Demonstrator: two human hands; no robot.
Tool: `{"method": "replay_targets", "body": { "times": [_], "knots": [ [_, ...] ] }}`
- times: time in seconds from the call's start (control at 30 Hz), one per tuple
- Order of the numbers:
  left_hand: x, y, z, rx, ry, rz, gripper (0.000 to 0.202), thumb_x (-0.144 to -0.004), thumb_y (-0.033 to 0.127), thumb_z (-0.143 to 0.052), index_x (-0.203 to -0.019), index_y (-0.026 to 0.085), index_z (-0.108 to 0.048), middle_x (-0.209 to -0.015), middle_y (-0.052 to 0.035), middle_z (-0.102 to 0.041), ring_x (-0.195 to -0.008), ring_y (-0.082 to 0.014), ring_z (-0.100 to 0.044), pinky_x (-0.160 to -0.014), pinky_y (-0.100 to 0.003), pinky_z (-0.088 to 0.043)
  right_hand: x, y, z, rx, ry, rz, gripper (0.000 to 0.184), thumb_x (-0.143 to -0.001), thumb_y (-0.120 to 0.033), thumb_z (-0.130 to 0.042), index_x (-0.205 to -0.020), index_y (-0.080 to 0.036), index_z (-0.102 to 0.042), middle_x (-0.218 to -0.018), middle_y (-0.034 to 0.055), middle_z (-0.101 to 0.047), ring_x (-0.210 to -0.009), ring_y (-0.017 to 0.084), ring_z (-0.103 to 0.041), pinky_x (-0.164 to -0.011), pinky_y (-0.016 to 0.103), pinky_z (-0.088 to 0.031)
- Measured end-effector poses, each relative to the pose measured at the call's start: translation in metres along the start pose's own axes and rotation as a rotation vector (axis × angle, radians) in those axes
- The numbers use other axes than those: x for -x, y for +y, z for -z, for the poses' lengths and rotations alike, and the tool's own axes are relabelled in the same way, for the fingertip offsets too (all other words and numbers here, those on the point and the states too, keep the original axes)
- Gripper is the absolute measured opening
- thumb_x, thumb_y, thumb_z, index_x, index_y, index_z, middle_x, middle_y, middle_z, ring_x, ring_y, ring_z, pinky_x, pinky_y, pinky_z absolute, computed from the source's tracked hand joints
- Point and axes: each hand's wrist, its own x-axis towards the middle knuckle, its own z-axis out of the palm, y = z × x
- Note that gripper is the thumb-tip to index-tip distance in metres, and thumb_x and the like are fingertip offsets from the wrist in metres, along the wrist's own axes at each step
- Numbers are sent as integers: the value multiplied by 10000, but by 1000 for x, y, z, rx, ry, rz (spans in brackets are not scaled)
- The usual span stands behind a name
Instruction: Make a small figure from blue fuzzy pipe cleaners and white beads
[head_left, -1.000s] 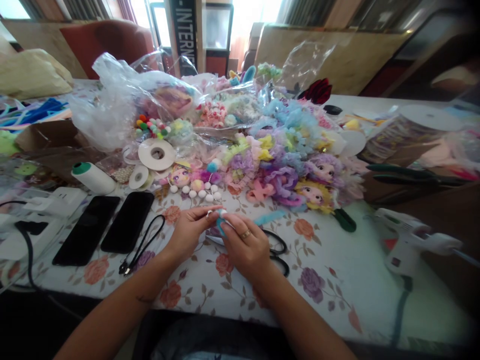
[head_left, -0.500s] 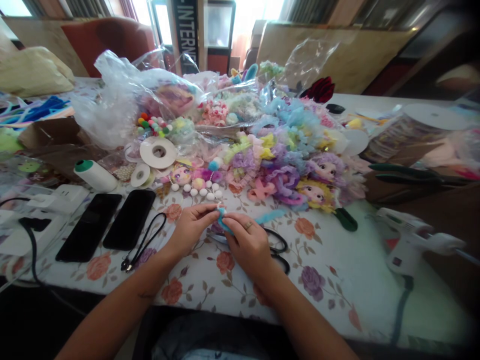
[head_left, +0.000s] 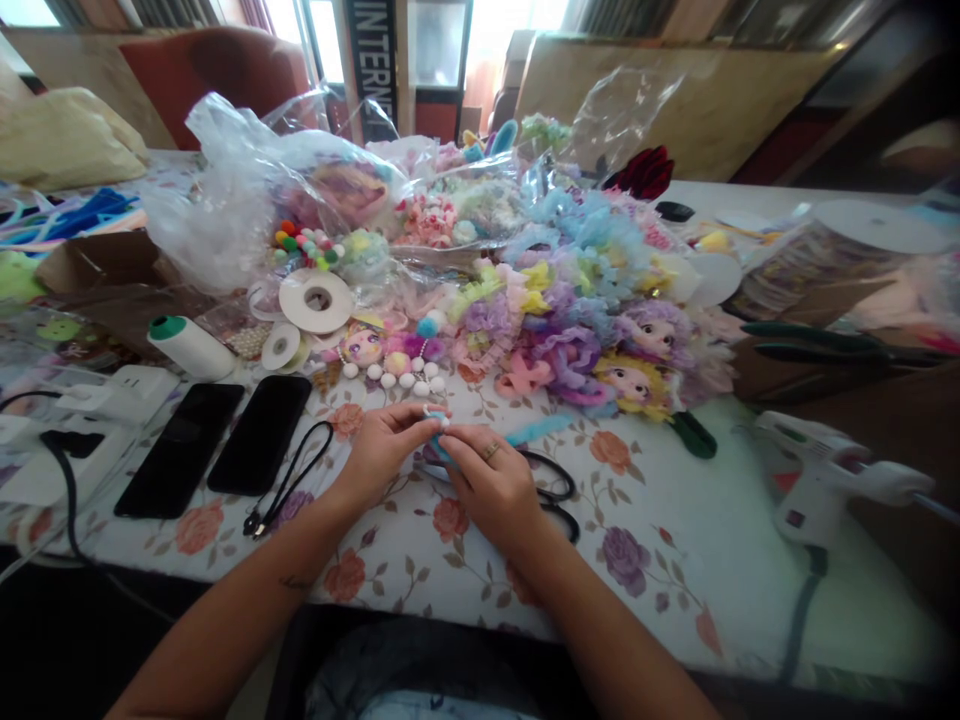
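Observation:
Close together above the flowered cloth, my left hand [head_left: 381,448] and my right hand [head_left: 495,485] pinch a small light-blue and white fuzzy piece [head_left: 439,450] between their fingertips. Most of it is hidden by the fingers, and its exact kind is unclear. A light-blue fuzzy strip [head_left: 541,429] lies just beyond my right hand; whether it joins the held piece cannot be seen. Scissors with black handles [head_left: 559,478] rest on the table, partly under my right hand. Beyond my fingertips lies a string of white beads [head_left: 406,381] beside a doll-face charm [head_left: 365,343].
Two black phones [head_left: 180,450] and a black wrist strap [head_left: 289,485] lie left, near a white power strip [head_left: 71,470]. A heap of pastel scrunchies [head_left: 559,355] and plastic bags [head_left: 225,190] spans the back. A white glue gun [head_left: 814,480] and green-handled pliers [head_left: 817,345] are right.
My hands stay nearly in place while the fingertips shift on the fuzzy piece. More of its white part shows at the top now, and less blue.

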Motion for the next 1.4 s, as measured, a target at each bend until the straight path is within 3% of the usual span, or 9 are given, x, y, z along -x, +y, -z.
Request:
{"method": "replay_targets", "body": {
  "times": [0.1,0.33,0.5,0.7,1.03,1.13,1.27,1.4],
  "knots": [
    [1,0,-1,0,9,-3,199,-748,292,-759,-885,155,-802,-923,-86,-785,-944,-243,-697,-908,-341,-512,0,0,0,-15,9,-82,154,-878,-63,-571,-982,-157,-635,-933,127,-739,-883,223,-710,-801,348,-612],
    [1,-1,1,-8,-19,-17,214,-771,302,-751,-935,175,-804,-930,-69,-790,-956,-238,-697,-902,-326,-518,1,1,0,-67,18,-222,163,-867,-79,-566,-954,-201,-628,-944,103,-726,-917,216,-709,-829,334,-600],
    [1,0,3,-35,-12,-30,226,-758,319,-768,-937,187,-807,-943,-65,-791,-975,-244,-695,-919,-331,-519,1,0,0,-22,10,-225,134,-901,-154,-607,-1017,-210,-640,-932,87,-721,-858,204,-705,-766,305,-590],
    [2,3,0,-9,-22,-4,223,-736,312,-788,-918,185,-813,-931,-70,-789,-941,-231,-694,-898,-315,-522,3,-1,0,94,-11,-223,125,-927,-236,-602,-990,-169,-687,-736,49,-669,-631,161,-633,-587,255,-502],
    [0,-4,1,116,-67,73,221,-731,293,-793,-924,187,-811,-894,-67,-785,-898,-198,-686,-865,-284,-510,2,-3,0,205,12,-145,150,-914,-144,-587,-849,-154,-722,-589,7,-568,-544,123,-537,-528,237,-406],
    [0,-3,2,106,-88,66,219,-748,289,-777,-943,193,-809,-910,-63,-784,-900,-193,-684,-869,-281,-503,-1,-3,2,229,50,-83,134,-893,-106,-609,-841,-177,-710,-663,26,-628,-614,136,-585,-571,235,-462],
    [1,0,2,83,-78,35,193,-742,283,-772,-903,186,-813,-866,-63,-782,-848,-193,-681,-834,-287,-503,-4,-1,5,197,66,20,128,-875,-78,-619,-896,-176,-700,-936,115,-729,-870,217,-671,-768,320,-566],
    [1,2,0,48,-59,12,176,-723,293,-783,-853,180,-816,-842,-63,-779,-844,-200,-677,-837,-296,-499,-2,1,4,122,34,17,183,-882,-57,-586,-961,-169,-706,-917,118,-744,-868,221,-690,-804,331,-586]
  ]
}}
